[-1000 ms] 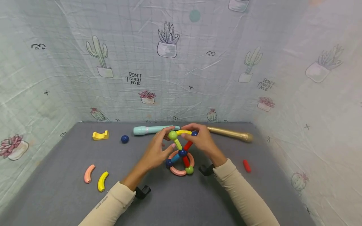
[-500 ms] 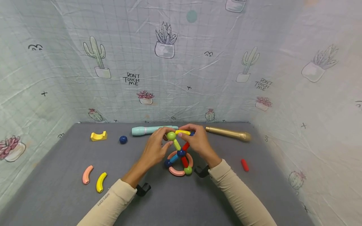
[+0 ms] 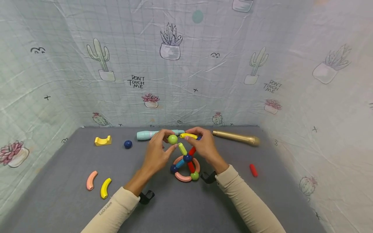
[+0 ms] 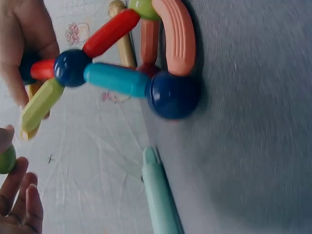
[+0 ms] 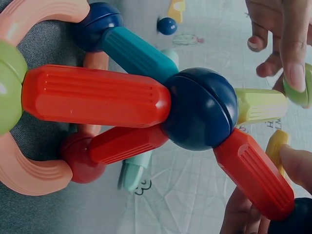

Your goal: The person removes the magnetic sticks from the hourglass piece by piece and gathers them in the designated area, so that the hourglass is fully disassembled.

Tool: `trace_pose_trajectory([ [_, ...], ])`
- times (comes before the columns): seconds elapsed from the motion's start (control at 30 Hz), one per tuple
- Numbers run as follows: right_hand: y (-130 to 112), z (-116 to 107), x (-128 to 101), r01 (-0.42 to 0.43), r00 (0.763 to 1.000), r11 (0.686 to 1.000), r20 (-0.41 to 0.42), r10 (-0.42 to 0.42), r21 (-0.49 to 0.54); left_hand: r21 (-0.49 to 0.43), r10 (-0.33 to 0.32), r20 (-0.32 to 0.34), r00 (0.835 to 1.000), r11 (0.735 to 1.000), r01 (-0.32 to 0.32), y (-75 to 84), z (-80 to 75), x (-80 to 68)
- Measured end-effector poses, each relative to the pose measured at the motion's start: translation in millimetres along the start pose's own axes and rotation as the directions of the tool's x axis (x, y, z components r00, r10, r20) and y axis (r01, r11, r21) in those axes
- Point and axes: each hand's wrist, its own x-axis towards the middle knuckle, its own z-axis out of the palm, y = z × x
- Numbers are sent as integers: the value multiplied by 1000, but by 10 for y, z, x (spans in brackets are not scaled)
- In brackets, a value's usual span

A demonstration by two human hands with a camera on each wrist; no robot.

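Between thumb and fingers of my left hand (image 3: pixel 154 153) is a green ball (image 3: pixel 172 139), apart from the upright lime stick (image 3: pixel 182 149). My right hand (image 3: pixel 205 144) pinches a yellow curved stick (image 3: pixel 186 135), its left end free. A blue ball (image 5: pixel 292 217) by the right fingers tops a red stick (image 5: pixel 254 174). Lime and red sticks rise from a central blue ball (image 5: pixel 201 108). Below it, a teal stick (image 4: pixel 116 79) and red sticks lead down to balls joined by a pink curved ring (image 3: pixel 183 177) on the table.
Behind the hands lie a mint microphone-shaped object (image 3: pixel 144 135) and a gold one (image 3: pixel 237 138). At left are a yellow notched block (image 3: pixel 103 140), a blue ball (image 3: pixel 128 144), a pink curved stick (image 3: pixel 91 180) and a yellow one (image 3: pixel 106 188). A red stick (image 3: pixel 253 170) lies right.
My left hand has drawn the green ball leftward, off the lime stick and the end of the yellow curved stick. My right hand stays at the yellow stick.
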Motion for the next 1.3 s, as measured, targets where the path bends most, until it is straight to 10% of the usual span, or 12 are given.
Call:
trace_pose_trajectory([
  [0.23,16,-20,-2,-5,1000,999,9,5,38,76,-38,-20,999,996,39,-213,-318,-13],
  [0.73,9,-14,-13,-5,1000,999,15,4,50,293,-225,25,974,933,208,-1186,-1195,-95],
  [1.3,12,-13,-22,-30,999,998,14,30,61,500,-461,321,827,825,266,-1737,-1471,-37],
])
